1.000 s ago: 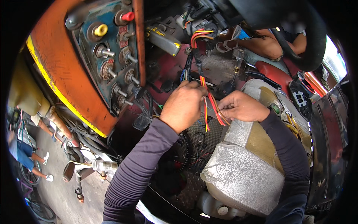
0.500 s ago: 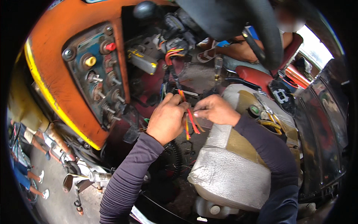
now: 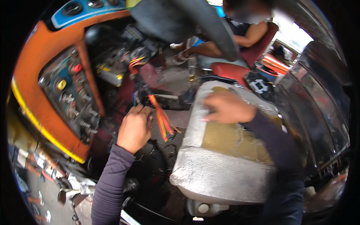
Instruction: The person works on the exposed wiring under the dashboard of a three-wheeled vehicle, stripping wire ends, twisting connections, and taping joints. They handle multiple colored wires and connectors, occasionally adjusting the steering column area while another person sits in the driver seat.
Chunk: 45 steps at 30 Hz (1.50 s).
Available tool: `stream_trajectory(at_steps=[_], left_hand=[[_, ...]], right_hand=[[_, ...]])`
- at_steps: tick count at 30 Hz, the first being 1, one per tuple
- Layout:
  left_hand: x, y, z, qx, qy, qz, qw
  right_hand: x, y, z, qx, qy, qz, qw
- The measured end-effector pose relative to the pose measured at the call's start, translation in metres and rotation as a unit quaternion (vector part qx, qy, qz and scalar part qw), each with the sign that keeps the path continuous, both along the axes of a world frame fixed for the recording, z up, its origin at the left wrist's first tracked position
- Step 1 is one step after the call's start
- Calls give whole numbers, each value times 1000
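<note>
Right hand [image 3: 231,107] has quit the wires [image 3: 160,115], fingers [image 3: 215,100] parted (whether left hand [image 3: 134,127] pinches, I cannot tell).

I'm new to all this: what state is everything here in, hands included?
Left hand: fingers curled beside the wires; whether gripping, unclear.
Right hand: partly open, blurred, over the silver-covered box.
Wires: bundled above, loose ends splayed.
Silver-covered box: creased, patched with tan.
Toggle switches: blurred; positions unclear.
White cap: on its container.

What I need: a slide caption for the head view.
Left hand beside red and yellow wires, blurred right hand over a silver padded cover.
</note>
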<state>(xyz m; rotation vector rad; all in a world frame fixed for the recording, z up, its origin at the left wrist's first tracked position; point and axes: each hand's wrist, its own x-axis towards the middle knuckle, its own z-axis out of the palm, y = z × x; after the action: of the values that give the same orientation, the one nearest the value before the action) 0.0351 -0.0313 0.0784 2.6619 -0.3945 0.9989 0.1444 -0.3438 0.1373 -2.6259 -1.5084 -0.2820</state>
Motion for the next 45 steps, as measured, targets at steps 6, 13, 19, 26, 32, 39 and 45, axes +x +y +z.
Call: stream_trajectory(at_steps=[6,13,19,26,32,39,45], left_hand=[[-10,14,-16,-267,-49,60,961],[-7,-4,-22,-457,-8,1,889],[-5,-28,-22,-554,3,-88,828],[7,-50,-15,-546,-16,-101,831],[9,-55,-18,-556,-48,-84,825],[11,-55,-15,-539,-50,-73,838],[5,-51,-13,-524,-33,-67,848]], right_hand=[[-4,-104,12,-127,90,-166,974],[-26,-115,2,-29,17,-134,990],[-52,-71,31,154,143,-134,968],[-51,41,-8,150,-41,-10,988],[-47,53,-17,134,-54,-31,989],[-43,57,-30,171,-58,-12,983],[-46,61,-32,169,-12,-40,985]])
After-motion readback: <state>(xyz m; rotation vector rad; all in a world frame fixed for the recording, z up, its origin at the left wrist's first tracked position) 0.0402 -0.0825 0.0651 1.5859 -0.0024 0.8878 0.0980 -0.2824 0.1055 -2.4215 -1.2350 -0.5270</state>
